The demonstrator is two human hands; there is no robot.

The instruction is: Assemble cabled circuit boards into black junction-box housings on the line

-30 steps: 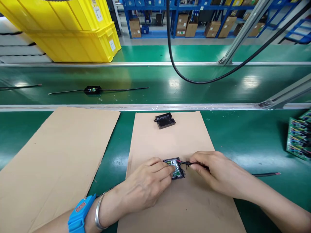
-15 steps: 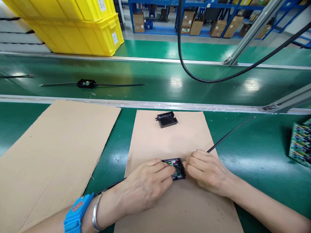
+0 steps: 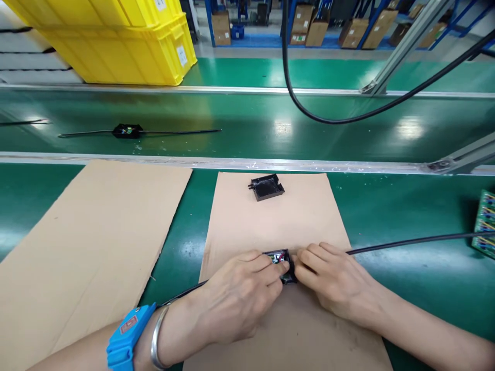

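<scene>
A small black case with a circuit board inside (image 3: 288, 275) lies on the middle cardboard sheet (image 3: 240, 221). My left hand (image 3: 247, 288) covers its left part, fingers closed on it and a fingertip pressed into it. At its right end, my right hand (image 3: 332, 275) pinches a black cable (image 3: 410, 241) that runs off to the right. Another black cable (image 3: 183, 292) leaves from under my left hand. Farther up the cardboard rests an empty black case half (image 3: 266, 187), untouched.
A second cardboard sheet (image 3: 100, 226) lies at left. Behind are a cabled black unit (image 3: 127, 131), yellow crates (image 3: 127, 51) and a hanging cable (image 3: 328, 121). Circuit boards (image 3: 486, 219) lie at far right, near a metal strut (image 3: 467, 154).
The right cable has swung from slanting upward to nearly level, reaching over the circuit boards. My left fingertip has shifted right over the case. The view has moved slightly.
</scene>
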